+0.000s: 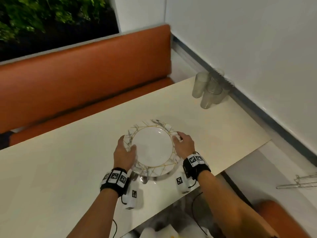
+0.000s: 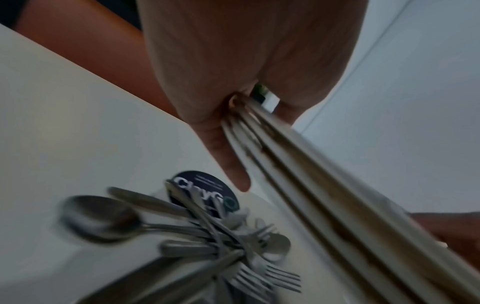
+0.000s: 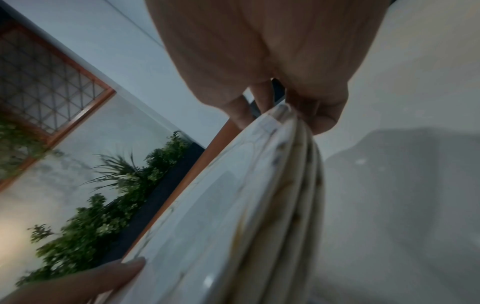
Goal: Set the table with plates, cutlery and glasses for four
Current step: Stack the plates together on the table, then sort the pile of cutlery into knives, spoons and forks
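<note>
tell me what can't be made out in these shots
- Plates: exact count; head view shows only the top one, wrist views blur the stacked rims.
- Cutlery: piece count; blurred in left wrist view, mostly under the plates in head view.
- Glasses: count; overlapping and see-through.

Your head camera looks steeply down onto the table (image 1: 68, 169) from above. Each wrist camera sits close behind its palm, facing along the fingers (very near). All three views share the stack of plates (image 1: 152, 146).
</note>
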{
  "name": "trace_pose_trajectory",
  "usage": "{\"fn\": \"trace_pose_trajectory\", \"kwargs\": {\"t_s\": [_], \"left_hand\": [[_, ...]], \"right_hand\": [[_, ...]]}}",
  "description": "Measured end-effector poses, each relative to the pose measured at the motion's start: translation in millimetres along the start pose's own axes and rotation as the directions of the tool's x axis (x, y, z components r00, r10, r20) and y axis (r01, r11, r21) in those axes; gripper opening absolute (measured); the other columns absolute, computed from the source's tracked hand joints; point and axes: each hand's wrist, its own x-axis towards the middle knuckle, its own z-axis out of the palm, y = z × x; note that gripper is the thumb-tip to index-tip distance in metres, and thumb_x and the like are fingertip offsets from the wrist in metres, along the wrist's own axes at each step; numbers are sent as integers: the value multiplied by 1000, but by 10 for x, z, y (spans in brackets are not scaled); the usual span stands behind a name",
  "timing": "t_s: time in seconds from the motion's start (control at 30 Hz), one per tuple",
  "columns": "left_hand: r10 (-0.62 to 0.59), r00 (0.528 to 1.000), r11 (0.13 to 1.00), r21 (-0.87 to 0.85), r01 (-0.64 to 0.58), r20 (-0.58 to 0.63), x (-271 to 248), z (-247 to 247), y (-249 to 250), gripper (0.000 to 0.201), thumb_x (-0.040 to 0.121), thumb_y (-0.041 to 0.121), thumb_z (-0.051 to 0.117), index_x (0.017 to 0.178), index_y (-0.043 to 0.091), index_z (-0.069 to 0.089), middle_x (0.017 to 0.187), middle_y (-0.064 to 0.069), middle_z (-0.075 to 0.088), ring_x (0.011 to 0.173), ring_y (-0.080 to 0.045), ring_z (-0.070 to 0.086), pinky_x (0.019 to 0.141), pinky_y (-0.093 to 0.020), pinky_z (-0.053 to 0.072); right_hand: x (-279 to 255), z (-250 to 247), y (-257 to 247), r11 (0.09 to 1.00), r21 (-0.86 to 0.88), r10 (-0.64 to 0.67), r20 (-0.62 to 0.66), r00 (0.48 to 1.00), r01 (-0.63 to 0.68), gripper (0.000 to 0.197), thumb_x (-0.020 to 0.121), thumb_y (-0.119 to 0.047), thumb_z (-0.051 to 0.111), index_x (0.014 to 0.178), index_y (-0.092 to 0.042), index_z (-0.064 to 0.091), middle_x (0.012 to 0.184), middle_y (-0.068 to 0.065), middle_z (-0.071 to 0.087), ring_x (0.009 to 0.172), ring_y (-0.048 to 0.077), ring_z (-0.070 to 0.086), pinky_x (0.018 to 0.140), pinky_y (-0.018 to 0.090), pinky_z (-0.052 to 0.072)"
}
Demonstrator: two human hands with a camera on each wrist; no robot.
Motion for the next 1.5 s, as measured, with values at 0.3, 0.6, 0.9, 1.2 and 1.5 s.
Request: {"fn": "trace_pose_trajectory", "kwargs": {"t_s": [0.3, 0.6, 0.9, 1.2, 1.5], "left_hand": [[-99, 983, 956, 289, 50, 155, 371, 1475, 574, 69, 100, 21, 62, 158, 9, 26, 139, -29, 57, 128, -45, 54, 101, -46, 46], [-95, 960, 904, 426, -28, 265, 423, 2543, 923, 64, 101, 22, 62, 153, 5, 30, 137, -30, 49, 123, -46, 53, 99, -46, 45], [-65, 926, 856, 498, -141, 373, 550, 3200, 1224, 71, 97, 32, 63, 155, 10, 29, 142, -23, 40, 127, -45, 52, 104, -49, 47], [-32, 913, 889, 430, -161, 406, 661, 3489, 1389, 60, 93, 23, 71, 145, 1, 48, 136, -22, 50, 127, -38, 51, 104, -41, 43], [81, 905, 951, 240, -196, 417, 606, 3112, 1171, 41, 100, 30, 65, 135, 10, 61, 120, -6, 68, 106, -22, 66, 96, -31, 51]], "right_hand": [[782, -891, 829, 987, -132, 90, -29, 996, -93, 61, 81, -30, 77, 136, -12, 58, 121, 18, 62, 110, 34, 62, 93, 35, 52], [1236, -1535, 1403, 960, -204, 171, -106, 980, -190, 61, 87, -22, 71, 141, -6, 50, 129, 21, 50, 118, 36, 54, 100, 33, 43], [1685, -2100, 1616, 937, -242, 204, -203, 958, -251, 53, 83, -22, 67, 132, -7, 55, 122, 18, 54, 114, 38, 54, 99, 42, 47], [1931, -2376, 1683, 939, -173, 240, -288, 927, -297, 54, 85, -17, 64, 136, -11, 50, 134, 15, 50, 125, 35, 47, 104, 46, 45], [1826, -2287, 1517, 833, -402, 242, -353, 904, -380, 61, 87, -26, 63, 142, -13, 41, 145, 19, 39, 136, 42, 31, 111, 52, 32]]}}
